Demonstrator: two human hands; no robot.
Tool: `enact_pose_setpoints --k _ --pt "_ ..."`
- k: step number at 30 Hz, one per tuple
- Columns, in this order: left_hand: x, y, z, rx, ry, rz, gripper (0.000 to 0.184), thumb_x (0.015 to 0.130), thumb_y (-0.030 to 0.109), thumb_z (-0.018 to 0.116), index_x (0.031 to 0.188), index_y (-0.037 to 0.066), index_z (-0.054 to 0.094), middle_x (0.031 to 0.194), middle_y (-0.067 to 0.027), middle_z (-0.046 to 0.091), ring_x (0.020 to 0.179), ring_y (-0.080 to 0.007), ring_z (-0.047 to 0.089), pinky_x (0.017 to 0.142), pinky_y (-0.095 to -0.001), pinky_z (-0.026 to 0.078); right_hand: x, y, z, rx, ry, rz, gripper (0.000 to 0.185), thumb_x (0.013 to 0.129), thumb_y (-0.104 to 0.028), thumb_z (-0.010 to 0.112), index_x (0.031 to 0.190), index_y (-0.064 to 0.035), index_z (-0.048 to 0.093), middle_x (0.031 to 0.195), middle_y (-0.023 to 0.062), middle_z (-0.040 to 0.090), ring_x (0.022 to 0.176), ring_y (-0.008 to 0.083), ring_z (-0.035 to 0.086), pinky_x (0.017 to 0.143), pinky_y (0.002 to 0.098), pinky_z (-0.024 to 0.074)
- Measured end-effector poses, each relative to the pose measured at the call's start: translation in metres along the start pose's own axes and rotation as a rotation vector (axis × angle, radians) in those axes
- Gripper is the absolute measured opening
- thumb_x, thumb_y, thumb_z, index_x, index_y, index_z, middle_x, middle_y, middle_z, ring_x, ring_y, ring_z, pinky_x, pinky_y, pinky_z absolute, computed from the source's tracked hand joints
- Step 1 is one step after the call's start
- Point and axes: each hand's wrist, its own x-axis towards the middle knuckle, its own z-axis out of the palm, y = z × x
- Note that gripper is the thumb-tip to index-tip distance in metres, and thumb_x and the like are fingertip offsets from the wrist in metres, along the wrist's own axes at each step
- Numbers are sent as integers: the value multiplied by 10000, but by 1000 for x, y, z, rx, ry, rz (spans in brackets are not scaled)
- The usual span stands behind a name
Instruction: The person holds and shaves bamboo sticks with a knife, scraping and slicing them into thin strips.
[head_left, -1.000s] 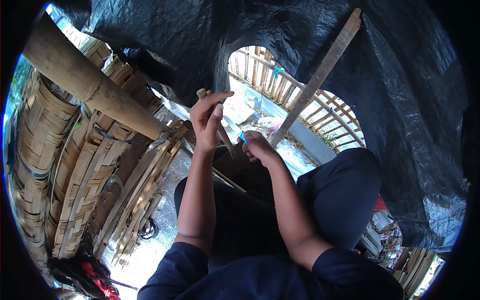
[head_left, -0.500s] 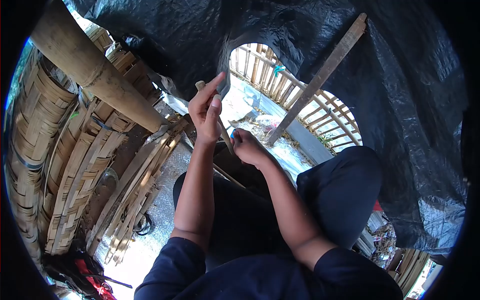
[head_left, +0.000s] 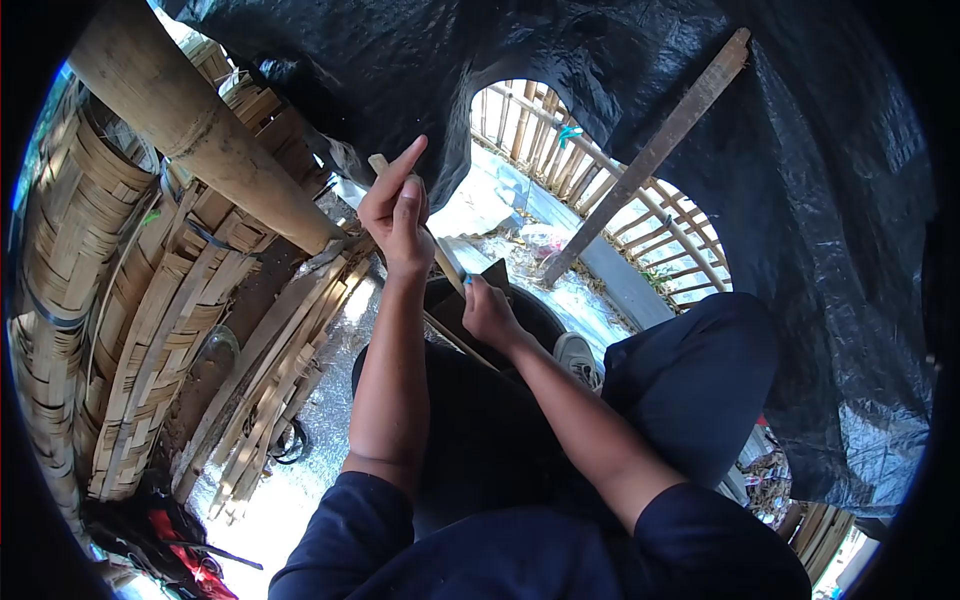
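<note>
My left hand [head_left: 398,222] is closed around a thin bamboo stick [head_left: 447,262], its index finger stretched out past the fist. The upper end of the stick shows above my knuckles, and the rest slants down toward my right hand. My right hand [head_left: 490,315] is closed with its fingertips against the lower part of the stick. A small blue thing [head_left: 468,280] shows at those fingertips; its kind cannot be made out. Below both hands is a dark round container [head_left: 540,318], partly hidden by my arm, with a dark pointed piece [head_left: 495,274] at its far side.
Woven bamboo panels [head_left: 75,240] and split bamboo strips [head_left: 285,370] lie to the left, under a thick bamboo pole [head_left: 195,130]. Black plastic sheeting [head_left: 820,230] hangs ahead and to the right. A wooden post [head_left: 650,155] leans before a bamboo fence [head_left: 620,215]. My shoe [head_left: 577,360] is near the container.
My left hand has moved slightly left and up with the stick. My right hand has shifted slightly down, and more of the dark container and my shoe has come into view.
</note>
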Motion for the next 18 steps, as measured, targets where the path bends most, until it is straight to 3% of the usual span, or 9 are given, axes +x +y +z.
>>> enact_pose_setpoints --k 10,13,18 --pt "3 -1 -1 76 46 16 362 927 77 457 1260 -20 563 592 74 309 473 -8 255 421 -195 174 1 0 2 -83 -132 108 126 915 -100 456 911 23 483 728 311 609 748 466 625 682 534 504" --pt "-3 0 1 108 17 -2 362 924 48 447 1260 -6 571 632 65 387 506 -9 310 461 -180 213 -16 38 23 -161 -103 117 167 932 -118 451 870 35 472 691 301 596 725 462 621 610 536 483" --pt "-5 3 9 190 -38 26 403 924 -9 404 1302 19 543 648 60 384 544 -12 329 506 -179 243 -14 41 17 -129 -122 160 201 939 -148 437 884 39 489 723 306 608 735 468 624 659 528 496"
